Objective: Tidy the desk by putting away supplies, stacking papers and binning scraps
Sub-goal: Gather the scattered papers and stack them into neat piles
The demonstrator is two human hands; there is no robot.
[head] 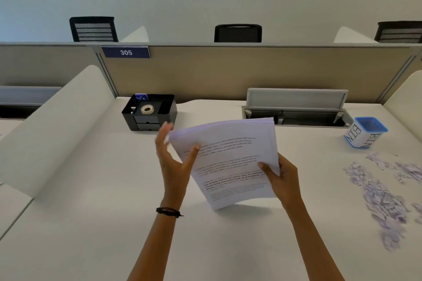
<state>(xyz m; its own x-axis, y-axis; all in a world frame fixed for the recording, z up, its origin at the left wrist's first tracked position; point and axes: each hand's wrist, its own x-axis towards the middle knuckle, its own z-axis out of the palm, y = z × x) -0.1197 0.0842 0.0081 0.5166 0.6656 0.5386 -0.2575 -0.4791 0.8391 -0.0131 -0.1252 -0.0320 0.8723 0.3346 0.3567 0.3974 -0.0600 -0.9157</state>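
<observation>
A stack of printed papers stands on edge on the white desk, tilted up toward me. My right hand grips its right edge, thumb on the front sheet. My left hand is at the left edge with fingers spread and straight, thumb touching the front of the paper. Torn paper scraps lie scattered on the desk at the right. A white container labelled BIN with a blue rim stands behind the scraps. A black desk organiser holding a tape roll sits at the back left.
A beige partition with a plate numbered 305 closes off the desk's back. An open cable tray with a raised lid sits at the back right. White curved dividers flank both sides. Black chairs stand beyond the partition.
</observation>
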